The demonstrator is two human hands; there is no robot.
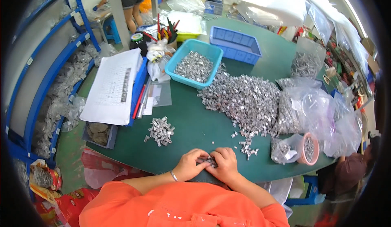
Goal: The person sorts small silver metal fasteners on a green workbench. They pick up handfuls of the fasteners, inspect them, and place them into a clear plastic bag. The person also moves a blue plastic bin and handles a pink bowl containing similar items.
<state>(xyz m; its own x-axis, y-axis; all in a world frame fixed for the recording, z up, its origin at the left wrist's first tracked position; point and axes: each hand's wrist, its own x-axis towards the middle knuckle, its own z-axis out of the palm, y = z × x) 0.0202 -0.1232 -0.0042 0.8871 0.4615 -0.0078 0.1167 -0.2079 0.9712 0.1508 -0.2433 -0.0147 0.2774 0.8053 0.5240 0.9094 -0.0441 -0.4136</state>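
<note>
Head view: left hand (187,166) and right hand (225,164) together at table's (185,115) near edge, fingers closed on grey parts (211,161) between them. Small pile (160,132) near left edge, beside papers (109,86). Big heap (246,100) spreads from middle toward right edge. Teal bin (176,59), holding similar pieces, touches heap; blue tray (238,55) toward far edge. Pink cup (302,157) near right corner.

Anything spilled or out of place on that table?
A few small metal pieces lie strayed from the big loose heap, on its near side. The heap sits bare on the green table beside the turquoise basin: untidy, though perhaps deliberate. No clear damage shows.
</note>
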